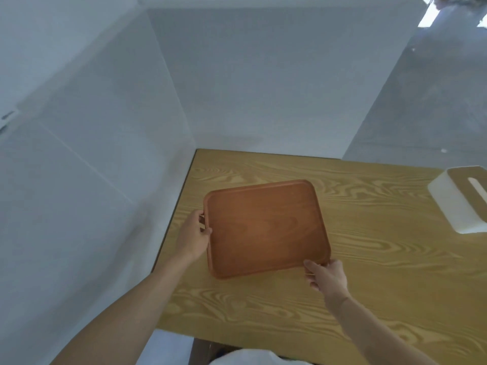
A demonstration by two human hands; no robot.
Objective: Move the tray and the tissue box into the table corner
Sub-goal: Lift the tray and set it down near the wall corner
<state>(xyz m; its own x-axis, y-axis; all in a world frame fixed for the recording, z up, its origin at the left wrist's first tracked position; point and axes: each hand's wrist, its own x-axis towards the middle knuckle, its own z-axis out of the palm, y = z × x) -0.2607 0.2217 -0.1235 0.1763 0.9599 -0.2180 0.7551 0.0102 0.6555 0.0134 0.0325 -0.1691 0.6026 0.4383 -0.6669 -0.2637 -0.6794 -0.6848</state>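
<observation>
Evidently stiff, light and smooth-rimmed, the wooden tray (266, 227) lies near the counter (369, 285) corner, left hand (193, 237) gripping its left rim, right hand (326, 276) pinching its near-right corner; the tissue box (463, 198) sits well apart.

Soft dim daylight, bright patch top right; slight overall blur, wide-angle bending at edges.

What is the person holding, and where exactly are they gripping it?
The flat brown wooden tray: the left hand grips its left rim, and the right hand grips its near right corner.
</observation>
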